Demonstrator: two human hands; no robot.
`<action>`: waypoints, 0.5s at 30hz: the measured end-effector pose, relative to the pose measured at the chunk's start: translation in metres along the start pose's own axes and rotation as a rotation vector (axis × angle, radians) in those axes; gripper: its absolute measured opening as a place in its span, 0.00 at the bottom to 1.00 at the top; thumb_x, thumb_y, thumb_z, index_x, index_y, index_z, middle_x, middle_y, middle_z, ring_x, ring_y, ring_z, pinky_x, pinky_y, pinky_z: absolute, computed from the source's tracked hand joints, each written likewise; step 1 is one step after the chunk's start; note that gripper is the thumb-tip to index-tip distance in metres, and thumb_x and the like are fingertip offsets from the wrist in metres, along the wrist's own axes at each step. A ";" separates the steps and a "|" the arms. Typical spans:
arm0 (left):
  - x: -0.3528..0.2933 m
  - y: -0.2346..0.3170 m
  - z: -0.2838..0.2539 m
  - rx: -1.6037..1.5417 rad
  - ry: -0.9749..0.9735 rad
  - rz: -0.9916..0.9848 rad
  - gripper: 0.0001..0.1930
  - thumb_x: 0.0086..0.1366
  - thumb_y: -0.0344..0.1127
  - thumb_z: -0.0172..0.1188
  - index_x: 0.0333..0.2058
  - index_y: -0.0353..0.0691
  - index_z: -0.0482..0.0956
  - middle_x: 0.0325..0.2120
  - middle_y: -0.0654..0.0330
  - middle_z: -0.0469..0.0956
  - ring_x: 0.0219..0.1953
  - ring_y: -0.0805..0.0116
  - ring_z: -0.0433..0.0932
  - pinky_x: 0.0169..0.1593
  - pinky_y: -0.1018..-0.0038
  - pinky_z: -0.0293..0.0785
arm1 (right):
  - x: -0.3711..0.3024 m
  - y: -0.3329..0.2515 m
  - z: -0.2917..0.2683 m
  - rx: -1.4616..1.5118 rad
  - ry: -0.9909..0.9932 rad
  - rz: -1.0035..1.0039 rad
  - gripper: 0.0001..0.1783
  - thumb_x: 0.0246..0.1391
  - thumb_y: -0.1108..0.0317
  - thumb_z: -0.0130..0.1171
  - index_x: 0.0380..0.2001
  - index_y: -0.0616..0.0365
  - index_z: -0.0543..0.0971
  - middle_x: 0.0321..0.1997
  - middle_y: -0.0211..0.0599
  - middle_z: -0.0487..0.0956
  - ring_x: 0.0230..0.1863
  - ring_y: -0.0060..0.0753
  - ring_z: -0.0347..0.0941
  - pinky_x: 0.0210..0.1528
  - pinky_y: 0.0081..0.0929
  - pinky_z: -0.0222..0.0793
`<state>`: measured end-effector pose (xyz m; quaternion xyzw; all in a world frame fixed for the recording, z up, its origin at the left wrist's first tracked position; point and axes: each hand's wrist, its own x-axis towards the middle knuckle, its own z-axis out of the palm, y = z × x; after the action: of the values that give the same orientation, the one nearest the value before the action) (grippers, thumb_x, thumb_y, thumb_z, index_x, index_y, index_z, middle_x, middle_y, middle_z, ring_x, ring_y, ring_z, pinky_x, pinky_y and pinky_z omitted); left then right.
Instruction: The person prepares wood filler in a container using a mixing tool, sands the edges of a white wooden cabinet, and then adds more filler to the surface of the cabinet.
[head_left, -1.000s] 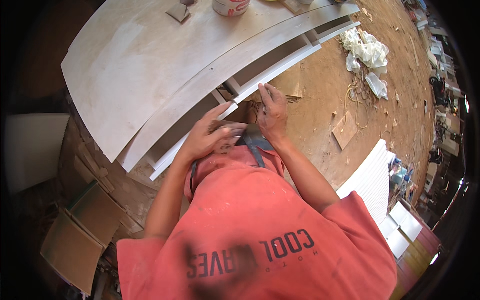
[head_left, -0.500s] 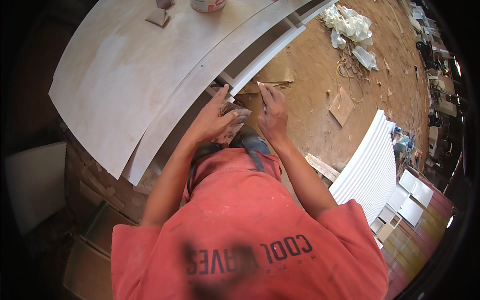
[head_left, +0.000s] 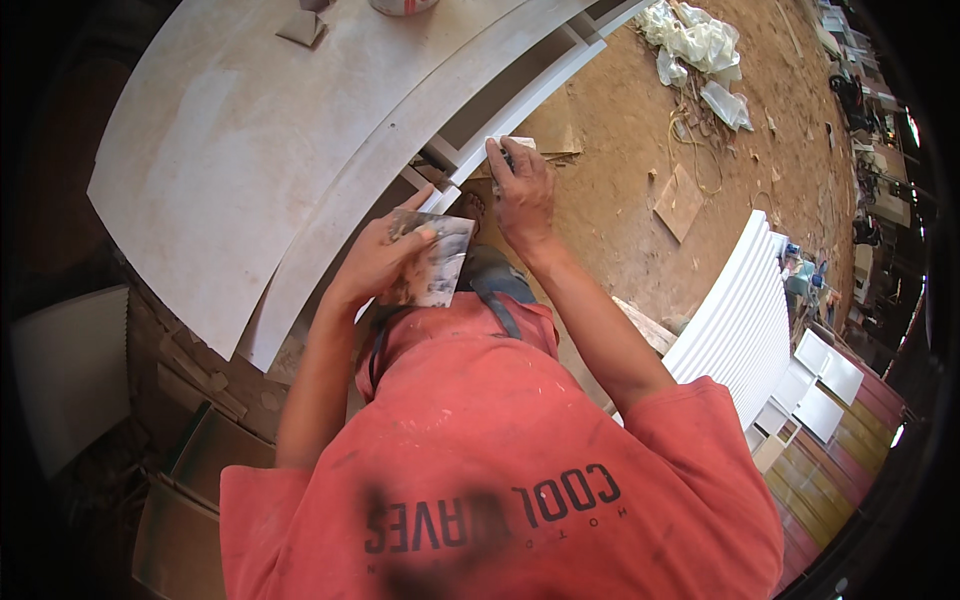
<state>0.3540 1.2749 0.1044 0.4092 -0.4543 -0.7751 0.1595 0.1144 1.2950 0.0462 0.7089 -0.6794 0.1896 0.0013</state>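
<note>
My left hand (head_left: pixel 385 250) grips a square flat board (head_left: pixel 442 262) smeared with dark and pale filler. The thumb lies on its face and the index finger points up toward the furniture's edge. Closed around a small pale flat piece (head_left: pixel 519 142), my right hand (head_left: pixel 524 195) is just beside the white drawer edge (head_left: pixel 495 142); the fingers hide most of that piece, so its kind is unclear. The drawer edge belongs to a large pale furniture piece with a curved-looking top (head_left: pixel 230 170), at the upper left.
A folded sheet of abrasive-looking paper (head_left: pixel 301 28) and a tub (head_left: pixel 404 5) sit on the top. Crumpled plastic sheeting (head_left: pixel 700 40) and a wooden offcut (head_left: pixel 679 203) lie on the dirt floor. A white ribbed panel (head_left: pixel 728 300) stands at right.
My left hand has drawn back toward my body, and the smeared board now shows flatter and fuller. My right hand has moved slightly up and left, to the drawer edge.
</note>
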 end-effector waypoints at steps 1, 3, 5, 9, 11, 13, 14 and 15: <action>-0.010 0.001 0.002 -0.057 0.051 -0.005 0.31 0.67 0.38 0.56 0.64 0.27 0.64 0.60 0.53 0.72 0.48 0.78 0.72 0.53 0.77 0.69 | -0.004 -0.001 0.001 -0.014 -0.001 0.020 0.31 0.47 0.76 0.56 0.58 0.50 0.75 0.57 0.33 0.74 0.59 0.40 0.67 0.54 0.42 0.65; -0.022 -0.007 0.000 -0.108 0.096 0.011 0.33 0.64 0.38 0.58 0.66 0.32 0.63 0.53 0.56 0.76 0.49 0.74 0.74 0.56 0.76 0.68 | -0.013 -0.002 0.002 -0.042 -0.002 0.015 0.31 0.47 0.75 0.57 0.58 0.50 0.75 0.58 0.32 0.73 0.59 0.40 0.67 0.53 0.42 0.65; -0.034 -0.014 -0.002 -0.168 0.124 0.006 0.32 0.64 0.38 0.58 0.65 0.33 0.64 0.49 0.60 0.78 0.47 0.75 0.74 0.55 0.77 0.68 | -0.019 -0.002 -0.001 -0.058 0.005 0.021 0.31 0.46 0.75 0.58 0.58 0.50 0.75 0.58 0.32 0.73 0.59 0.39 0.66 0.53 0.41 0.65; -0.046 -0.022 -0.002 -0.255 0.105 -0.005 0.28 0.66 0.37 0.57 0.61 0.28 0.69 0.49 0.63 0.78 0.44 0.80 0.73 0.50 0.81 0.68 | -0.006 -0.009 -0.008 -0.051 0.020 0.038 0.30 0.47 0.74 0.58 0.58 0.51 0.76 0.57 0.32 0.73 0.58 0.39 0.67 0.51 0.41 0.64; -0.047 -0.025 -0.002 -0.265 0.093 0.016 0.27 0.66 0.36 0.57 0.61 0.28 0.69 0.51 0.62 0.77 0.45 0.80 0.73 0.51 0.81 0.68 | -0.005 -0.014 -0.004 -0.061 0.025 0.037 0.30 0.47 0.74 0.57 0.58 0.52 0.76 0.57 0.32 0.73 0.58 0.38 0.67 0.51 0.41 0.64; -0.048 -0.026 -0.001 -0.268 0.102 0.042 0.27 0.66 0.35 0.56 0.61 0.28 0.69 0.53 0.61 0.77 0.45 0.80 0.73 0.51 0.80 0.68 | -0.012 -0.017 0.007 -0.092 0.036 0.036 0.29 0.48 0.74 0.56 0.58 0.53 0.75 0.56 0.32 0.74 0.58 0.38 0.67 0.50 0.42 0.64; -0.050 -0.024 0.000 -0.264 0.099 0.037 0.28 0.65 0.36 0.57 0.61 0.27 0.69 0.54 0.59 0.76 0.48 0.77 0.73 0.54 0.78 0.68 | -0.013 -0.019 0.003 -0.099 0.008 0.041 0.29 0.48 0.74 0.56 0.57 0.54 0.75 0.56 0.32 0.74 0.57 0.38 0.67 0.50 0.42 0.63; -0.052 -0.021 0.000 -0.261 0.095 0.031 0.29 0.65 0.37 0.57 0.61 0.26 0.68 0.56 0.57 0.75 0.51 0.74 0.74 0.57 0.76 0.68 | -0.017 -0.022 -0.002 -0.106 -0.019 0.046 0.28 0.49 0.74 0.55 0.57 0.54 0.76 0.55 0.32 0.74 0.57 0.37 0.68 0.50 0.43 0.63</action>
<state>0.3886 1.3180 0.1124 0.4141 -0.3477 -0.8048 0.2448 0.1349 1.3135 0.0494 0.6938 -0.7045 0.1465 0.0279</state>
